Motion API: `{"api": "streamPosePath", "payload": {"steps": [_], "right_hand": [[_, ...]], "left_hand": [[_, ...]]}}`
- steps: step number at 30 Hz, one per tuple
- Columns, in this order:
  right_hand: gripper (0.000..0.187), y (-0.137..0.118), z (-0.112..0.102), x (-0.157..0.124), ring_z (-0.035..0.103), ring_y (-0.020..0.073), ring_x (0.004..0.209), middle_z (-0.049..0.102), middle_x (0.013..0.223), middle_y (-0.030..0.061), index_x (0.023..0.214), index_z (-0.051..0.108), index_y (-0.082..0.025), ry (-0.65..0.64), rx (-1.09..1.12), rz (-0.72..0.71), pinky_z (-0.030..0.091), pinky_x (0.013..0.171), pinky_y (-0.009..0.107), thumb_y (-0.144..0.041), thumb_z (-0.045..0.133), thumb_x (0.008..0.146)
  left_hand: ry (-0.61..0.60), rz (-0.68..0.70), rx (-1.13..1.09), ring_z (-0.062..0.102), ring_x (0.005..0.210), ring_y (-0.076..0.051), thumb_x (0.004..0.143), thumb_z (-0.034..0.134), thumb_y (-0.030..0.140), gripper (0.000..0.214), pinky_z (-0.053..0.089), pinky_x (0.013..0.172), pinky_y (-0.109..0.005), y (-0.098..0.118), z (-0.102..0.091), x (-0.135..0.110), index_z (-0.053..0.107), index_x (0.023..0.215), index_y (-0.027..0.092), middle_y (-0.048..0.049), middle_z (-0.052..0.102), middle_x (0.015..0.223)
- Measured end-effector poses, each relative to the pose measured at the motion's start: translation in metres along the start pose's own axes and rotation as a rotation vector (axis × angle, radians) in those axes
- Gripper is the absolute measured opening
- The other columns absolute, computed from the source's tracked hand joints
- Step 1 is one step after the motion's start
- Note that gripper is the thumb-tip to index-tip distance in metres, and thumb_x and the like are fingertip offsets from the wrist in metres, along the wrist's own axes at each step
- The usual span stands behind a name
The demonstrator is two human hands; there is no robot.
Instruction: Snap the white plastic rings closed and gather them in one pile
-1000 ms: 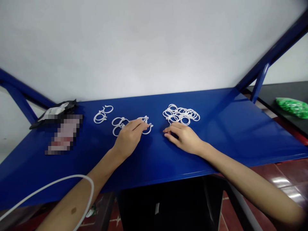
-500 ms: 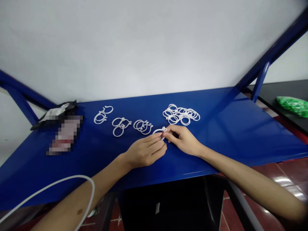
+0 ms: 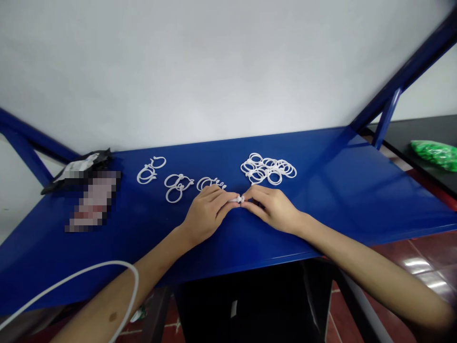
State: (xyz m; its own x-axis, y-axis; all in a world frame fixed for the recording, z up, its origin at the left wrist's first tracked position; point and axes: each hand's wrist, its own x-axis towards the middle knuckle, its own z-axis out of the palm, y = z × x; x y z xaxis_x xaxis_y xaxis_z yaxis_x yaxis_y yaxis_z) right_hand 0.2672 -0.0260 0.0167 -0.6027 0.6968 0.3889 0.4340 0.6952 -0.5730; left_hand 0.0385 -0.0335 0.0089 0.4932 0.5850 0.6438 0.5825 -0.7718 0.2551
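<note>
Over the front half of the blue table (image 3: 321,190), both my hands pinch one white plastic ring (image 3: 234,200), mostly hidden by the fingers. My left hand (image 3: 207,209) grips its left side between thumb and fingers. At its clasp end, my right hand (image 3: 273,205) pinches with thumb and forefinger. Beyond my right hand lies a heap of white rings (image 3: 274,177). Several rings with parted ends (image 3: 204,184) lie partly behind my left hand. To their left sit a cluster of open rings (image 3: 173,194) and another small group (image 3: 145,180).
At the table's left end lie a black plastic package (image 3: 103,159) and a blurred-out flat item (image 3: 93,197). A white cable (image 3: 71,276) loops over my left forearm. Blue frame bars (image 3: 387,119) rise at both sides. A green bag (image 3: 435,155) rests on a black surface at right.
My left hand has turned, its thumb now meeting the fingers on the ring. The ring has tilted and shows less between my hands. My right hand has shifted only slightly.
</note>
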Motion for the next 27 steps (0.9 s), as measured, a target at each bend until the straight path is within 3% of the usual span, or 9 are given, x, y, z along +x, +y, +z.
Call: {"api": "streamPosePath", "payload": {"steps": [5,10,21,27], "right_hand": [[0.017,-0.005,-0.001,0.0,0.069,0.014,0.074,0.075,0.091,0.0034,0.104,0.067,-0.02,0.054,0.078,0.044,0.052,0.069,0.025,-0.033,0.056,0.102],[0.016,-0.004,0.002,-0.001,0.071,0.0142,0.077,0.076,0.094,0.0038,0.104,0.067,-0.02,0.015,0.062,0.025,0.052,0.071,0.025,-0.03,0.054,0.103],[0.033,-0.007,0.009,-0.004,0.063,0.0148,0.069,0.07,0.08,0.0046,0.093,0.063,-0.018,-0.066,-0.265,-0.185,0.046,0.066,0.028,-0.028,0.036,0.109],[0.034,-0.003,0.01,-0.006,0.061,0.0151,0.067,0.071,0.081,0.0051,0.092,0.064,-0.017,-0.074,-0.38,-0.272,0.044,0.065,0.03,-0.024,0.036,0.109]], "left_hand": [[-0.025,-0.083,0.005,0.066,0.082,-0.017,0.105,0.05,0.03,0.02,0.053,0.081,-0.031,0.004,-0.003,-0.001,0.065,0.11,0.019,-0.0022,0.073,0.088],[-0.058,-0.068,0.024,0.064,0.078,-0.016,0.106,0.046,0.028,0.021,0.053,0.079,-0.031,0.004,0.0,-0.002,0.066,0.104,0.02,-0.0017,0.071,0.084],[0.055,0.138,0.091,0.058,0.068,-0.016,0.1,0.046,0.009,0.022,0.051,0.067,-0.03,0.015,0.006,-0.003,0.061,0.087,0.019,-0.0005,0.067,0.07],[0.011,0.187,0.118,0.056,0.064,-0.015,0.099,0.049,0.007,0.025,0.047,0.063,-0.029,0.012,0.006,-0.004,0.058,0.079,0.018,0.0008,0.063,0.065]]}}
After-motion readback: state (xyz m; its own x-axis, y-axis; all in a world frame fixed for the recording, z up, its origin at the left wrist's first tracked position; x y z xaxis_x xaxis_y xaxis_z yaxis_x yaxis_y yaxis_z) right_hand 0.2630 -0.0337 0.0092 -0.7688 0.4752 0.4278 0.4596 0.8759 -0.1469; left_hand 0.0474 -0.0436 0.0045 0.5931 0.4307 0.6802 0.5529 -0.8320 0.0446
